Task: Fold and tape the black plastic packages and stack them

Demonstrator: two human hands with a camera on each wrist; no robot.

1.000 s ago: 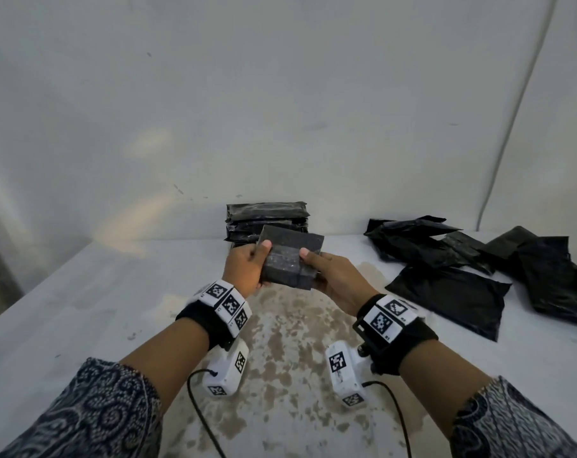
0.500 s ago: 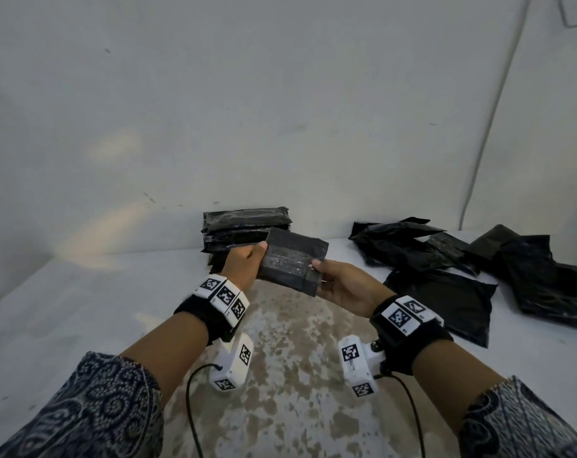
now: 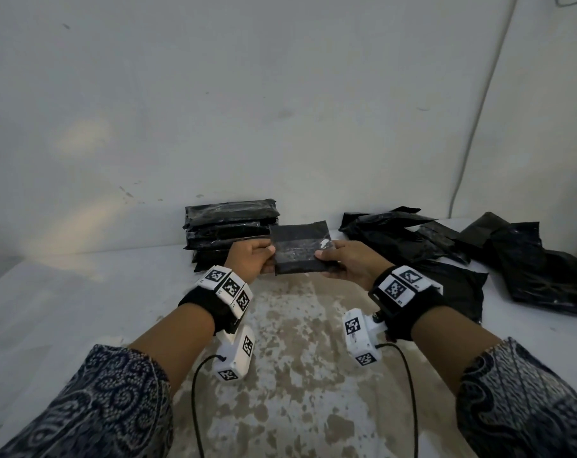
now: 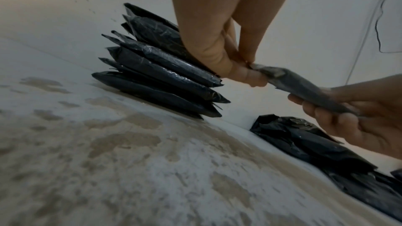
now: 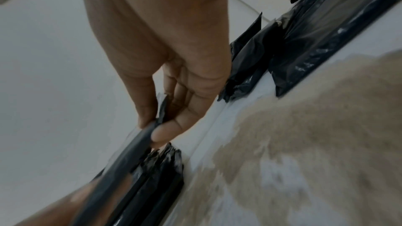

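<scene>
A folded black plastic package (image 3: 300, 247) with a clear tape band across it hangs in the air above the table, held at both ends. My left hand (image 3: 252, 259) pinches its left edge, thumb on top. My right hand (image 3: 345, 264) pinches its right edge. The left wrist view shows the package (image 4: 302, 88) edge-on between the left hand (image 4: 239, 73) and the right hand (image 4: 352, 114). In the right wrist view the right hand (image 5: 158, 126) grips the package (image 5: 128, 154). Behind it a stack of folded taped packages (image 3: 229, 233) stands against the wall.
Loose unfolded black bags (image 3: 445, 249) lie on the table's right side, more of them at the far right (image 3: 538, 269). The white table (image 3: 82, 309) has a worn brown patch in the middle. A cable (image 3: 478, 104) runs down the white wall.
Both hands have carried the package a little farther toward the stack and levelled it. The hold at both edges is the same.
</scene>
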